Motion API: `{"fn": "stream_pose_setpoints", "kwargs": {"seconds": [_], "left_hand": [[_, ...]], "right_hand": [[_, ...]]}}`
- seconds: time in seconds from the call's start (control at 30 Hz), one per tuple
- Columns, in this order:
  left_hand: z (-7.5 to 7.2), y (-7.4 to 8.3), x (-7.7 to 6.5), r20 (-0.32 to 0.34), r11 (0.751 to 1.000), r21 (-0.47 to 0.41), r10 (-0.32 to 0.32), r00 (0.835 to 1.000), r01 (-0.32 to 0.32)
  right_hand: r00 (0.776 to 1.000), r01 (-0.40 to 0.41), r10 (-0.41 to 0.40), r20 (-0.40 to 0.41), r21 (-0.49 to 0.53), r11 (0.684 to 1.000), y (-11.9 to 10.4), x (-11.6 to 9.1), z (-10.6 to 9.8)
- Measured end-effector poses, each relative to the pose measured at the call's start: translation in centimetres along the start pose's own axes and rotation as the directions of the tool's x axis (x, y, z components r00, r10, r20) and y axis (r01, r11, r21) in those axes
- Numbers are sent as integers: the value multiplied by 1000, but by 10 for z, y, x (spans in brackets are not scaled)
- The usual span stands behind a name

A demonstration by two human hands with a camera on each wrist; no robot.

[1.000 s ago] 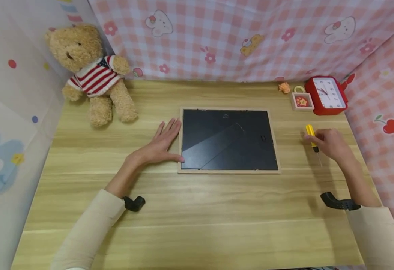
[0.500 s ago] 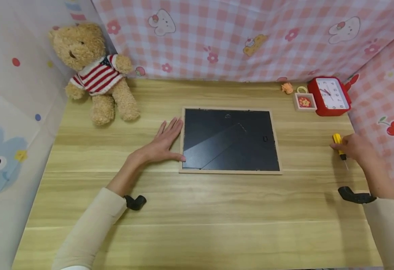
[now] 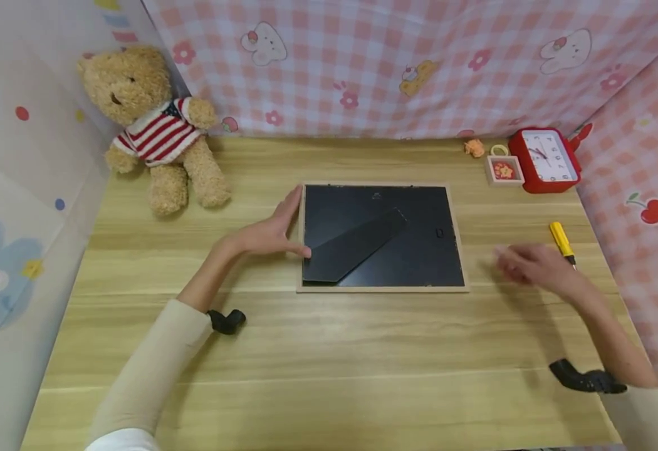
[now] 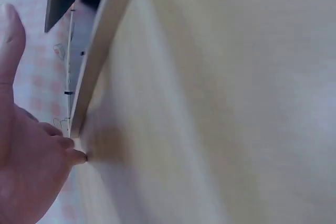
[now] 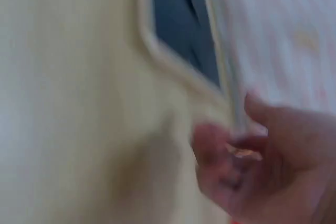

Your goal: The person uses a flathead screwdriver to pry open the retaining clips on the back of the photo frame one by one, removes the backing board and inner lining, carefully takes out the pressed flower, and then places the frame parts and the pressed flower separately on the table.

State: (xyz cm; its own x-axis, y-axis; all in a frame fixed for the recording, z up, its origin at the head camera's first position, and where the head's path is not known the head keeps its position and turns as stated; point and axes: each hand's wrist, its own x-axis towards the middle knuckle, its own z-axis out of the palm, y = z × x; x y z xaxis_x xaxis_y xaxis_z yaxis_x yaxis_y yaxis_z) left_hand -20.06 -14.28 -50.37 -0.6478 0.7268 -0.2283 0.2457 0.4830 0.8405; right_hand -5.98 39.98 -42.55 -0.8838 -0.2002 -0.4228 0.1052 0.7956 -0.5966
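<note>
a picture frame is lying back side up around the middle of the tabletop, a little nearer the back edge than the front, its long sides running along with that edge. its black stand leg is slanting across the backing, its wide end tilting up off the surface near the frame's left side. the left hand is resting against that left side, fingers extended along the rim and thumb spread away from them, reaching over to the leg's wide end; whether the thumb is touching the leg, i cannot tell. the right hand, blurred, is hovering over the tabletop between the frame and the right edge, its fingers loosely curling and gripping nothing. a yellow screwdriver is lying just beside it, near the tabletop's right edge, its shaft pointing toward the front edge. a teddy bear in a striped sweater is sitting at the back left corner, while a red alarm clock is standing at the back right corner, a small box just beside it.
</note>
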Motion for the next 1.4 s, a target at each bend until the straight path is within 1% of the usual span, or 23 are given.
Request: {"fn": "stream_pose_setpoints", "kwargs": {"seconds": [0.03,0.07,0.1,0.13,0.17,0.2,0.23,0.27,0.33,0.4,0.43,0.47,0.57,0.63,0.7,0.73,0.8,0.9,0.97,1.03,1.17,1.27,1.4], "left_hand": [[-3,-2,8,-11,1000,-26,-2,1000,2],[-6,-4,15,-31,999,-44,-3,1000,2],[-8,-7,22,-49,998,-63,-7,999,3],[-9,-9,28,-71,997,-74,-7,997,1],[-11,-11,34,-89,997,-71,-6,996,0],[-11,-15,39,-116,998,-70,-5,993,-4],[-11,-16,42,-135,998,-58,3,991,-11],[-11,-15,44,-156,999,-36,16,988,-22],[-9,-10,44,-192,999,26,44,980,-40],[-7,7,36,-217,995,94,51,975,-31],[-5,14,30,-229,992,123,45,972,-17],[-4,21,23,-243,989,148,40,969,-4],[2,32,4,-282,978,207,38,959,23],[10,25,-5,-340,974,228,65,938,15],[18,20,-16,-394,969,246,94,914,6],[22,20,-22,-420,968,251,99,902,10],[31,12,-31,-463,965,263,120,878,7],[41,5,-45,-486,957,290,140,863,7],[47,2,-53,-478,949,314,161,863,-3],[52,-1,-60,-460,942,336,179,870,-16],[62,-4,-74,-418,935,355,168,893,-9],[74,-1,-85,-399,928,372,150,905,10],[94,9,-99,-393,925,379,140,909,21]], "right_hand": [[994,39,-51,96,119,992,-11,-3,18],[976,45,-94,197,237,970,-21,-6,37],[949,44,-143,280,334,941,-30,-8,54],[920,22,-183,346,421,907,-37,-9,70],[897,5,-216,385,481,877,-44,-10,84],[885,-9,-236,401,523,852,-50,-9,96],[883,-19,-249,398,560,828,-55,-9,105],[890,-21,-250,381,583,812,-59,-8,112],[916,-13,-236,325,611,792,-64,-5,120],[934,3,-219,281,609,793,-66,-2,121],[939,5,-212,270,607,795,-67,0,120],[942,11,-212,262,606,795,-67,2,119],[943,22,-216,251,603,797,-66,4,115],[949,24,-210,235,609,793,-65,5,112],[955,28,-201,217,610,792,-62,7,109],[957,29,-198,210,612,790,-61,9,107],[962,23,-184,200,613,790,-58,13,103],[969,17,-163,185,607,795,-56,20,97],[974,22,-152,168,597,802,-55,23,92],[979,34,-146,145,588,808,-54,28,88],[984,70,-150,94,567,821,-54,39,81],[985,76,-147,86,551,831,-55,48,76],[986,62,-133,100,522,851,-57,60,70]]}}
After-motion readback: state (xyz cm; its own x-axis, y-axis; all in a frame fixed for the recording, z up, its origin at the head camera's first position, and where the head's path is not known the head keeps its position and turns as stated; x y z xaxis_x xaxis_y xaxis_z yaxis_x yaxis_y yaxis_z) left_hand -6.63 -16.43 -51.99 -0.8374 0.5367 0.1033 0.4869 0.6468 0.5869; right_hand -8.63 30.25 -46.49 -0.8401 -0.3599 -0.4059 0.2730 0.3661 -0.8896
